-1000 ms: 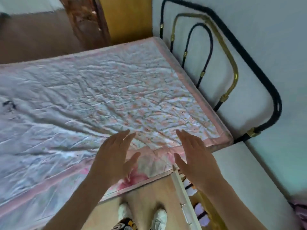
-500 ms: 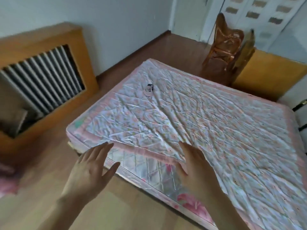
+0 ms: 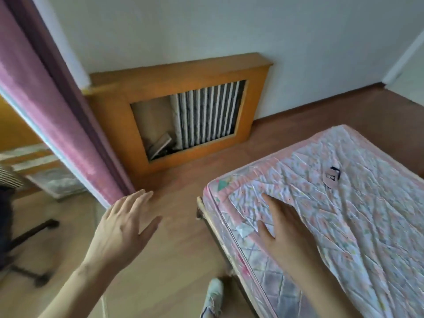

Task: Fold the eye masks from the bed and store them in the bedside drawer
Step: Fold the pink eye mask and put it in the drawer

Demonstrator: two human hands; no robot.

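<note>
A small pinkish eye mask (image 3: 332,177) with black markings lies on the bed (image 3: 358,216), near its far left corner. The bed carries a wrinkled white and pink floral cover. My right hand (image 3: 284,226) is open, palm down, over the bed's left edge, well short of the mask. My left hand (image 3: 124,228) is open with fingers spread above the wooden floor, left of the bed. Both hands hold nothing. The bedside drawer is out of view.
A wooden radiator cover (image 3: 183,106) stands against the white wall. A pink curtain (image 3: 46,106) hangs at the left, with a black chair base (image 3: 27,246) beyond it. My white shoe (image 3: 213,297) shows at the bottom, beside the bed frame.
My view has swung left, from the headboard end and open drawer to the bed's foot corner and radiator cover. The eye mask now appears closer. Both hands stayed open and empty.
</note>
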